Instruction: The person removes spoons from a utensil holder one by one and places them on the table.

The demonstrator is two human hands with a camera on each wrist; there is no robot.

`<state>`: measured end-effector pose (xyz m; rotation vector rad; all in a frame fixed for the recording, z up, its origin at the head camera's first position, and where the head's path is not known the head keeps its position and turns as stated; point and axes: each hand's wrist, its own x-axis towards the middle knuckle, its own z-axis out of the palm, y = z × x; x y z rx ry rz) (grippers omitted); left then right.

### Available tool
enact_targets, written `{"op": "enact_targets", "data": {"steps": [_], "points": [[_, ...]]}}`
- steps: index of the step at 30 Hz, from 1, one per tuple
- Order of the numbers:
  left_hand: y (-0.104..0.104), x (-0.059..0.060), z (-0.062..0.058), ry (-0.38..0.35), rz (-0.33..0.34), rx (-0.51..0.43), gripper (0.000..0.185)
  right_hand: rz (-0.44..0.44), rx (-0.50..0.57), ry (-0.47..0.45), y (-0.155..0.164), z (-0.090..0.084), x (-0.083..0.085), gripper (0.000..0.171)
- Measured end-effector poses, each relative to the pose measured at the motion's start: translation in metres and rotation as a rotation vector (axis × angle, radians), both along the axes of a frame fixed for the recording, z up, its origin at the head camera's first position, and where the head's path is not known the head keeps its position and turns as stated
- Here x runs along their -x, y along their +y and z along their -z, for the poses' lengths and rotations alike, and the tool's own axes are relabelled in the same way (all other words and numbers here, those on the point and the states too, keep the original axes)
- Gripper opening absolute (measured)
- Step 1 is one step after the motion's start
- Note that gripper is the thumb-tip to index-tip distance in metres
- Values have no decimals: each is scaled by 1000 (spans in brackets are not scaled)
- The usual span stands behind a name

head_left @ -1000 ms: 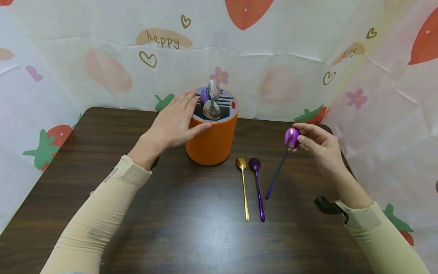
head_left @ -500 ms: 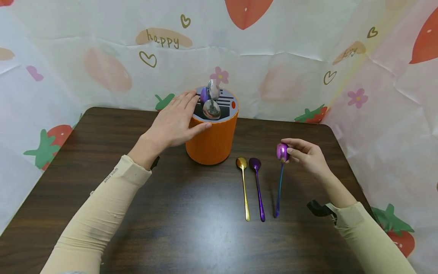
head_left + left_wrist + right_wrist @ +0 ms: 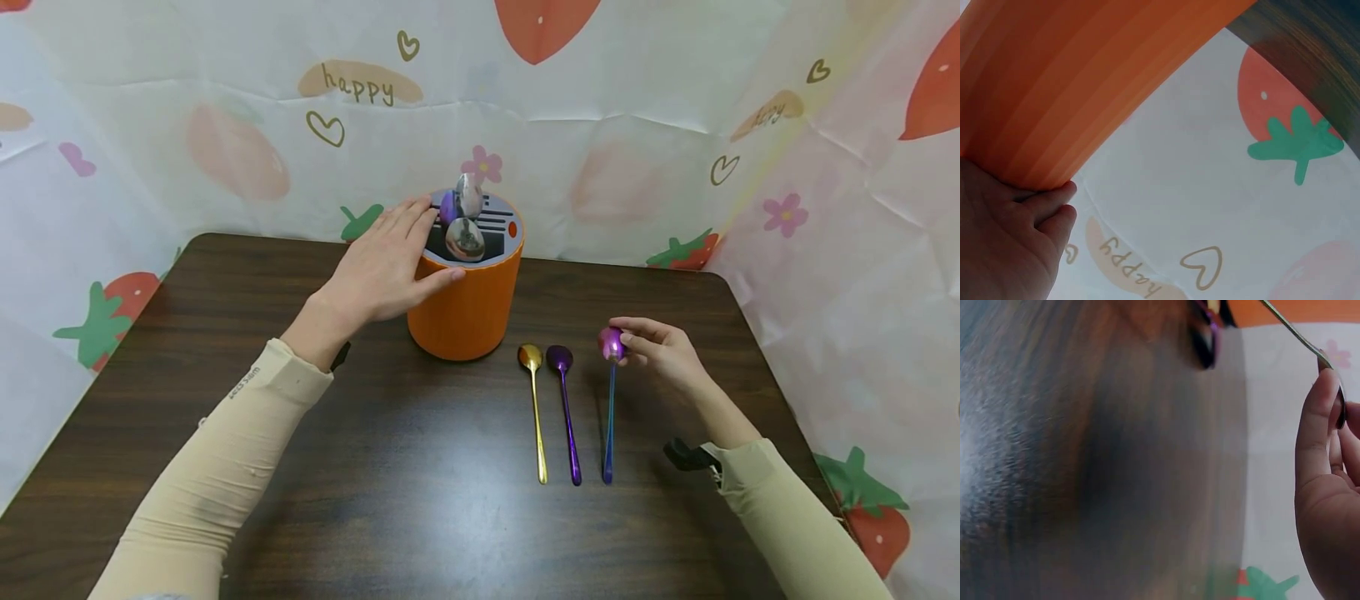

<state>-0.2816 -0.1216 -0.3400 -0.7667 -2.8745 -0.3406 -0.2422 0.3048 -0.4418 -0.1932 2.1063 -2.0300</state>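
Right hand pinches purple spoon — left hand, outstretched, touches canister — backdrop reads "happy".

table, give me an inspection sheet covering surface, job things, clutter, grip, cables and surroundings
Surface: table, dark wood grain, with glare toward the near side.
Job things: orange holder upright, three spoon heads showing at its top; gold spoon and purple spoon lying side by side on the table; blue-handled spoon to their right, in hand.
Clutter: nothing seen.
Grip: left hand rests against the holder, fingers extended; right hand pinches the blue-handled spoon by its bowl.
Cables: nothing seen.
Surroundings: printed sheet behind and at both sides, with strawberries, hearts and "happy".
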Motion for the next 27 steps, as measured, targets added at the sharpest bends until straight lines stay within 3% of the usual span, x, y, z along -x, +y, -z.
{"op": "enact_targets", "data": {"steps": [12, 27], "points": [[1, -1, -1, -5, 0, -3, 101, -23, -99, -66, -1, 31, 12, 45], [1, 0, 0, 9, 3, -1, 100, -41, -277, -108, -11, 37, 17, 41]]}}
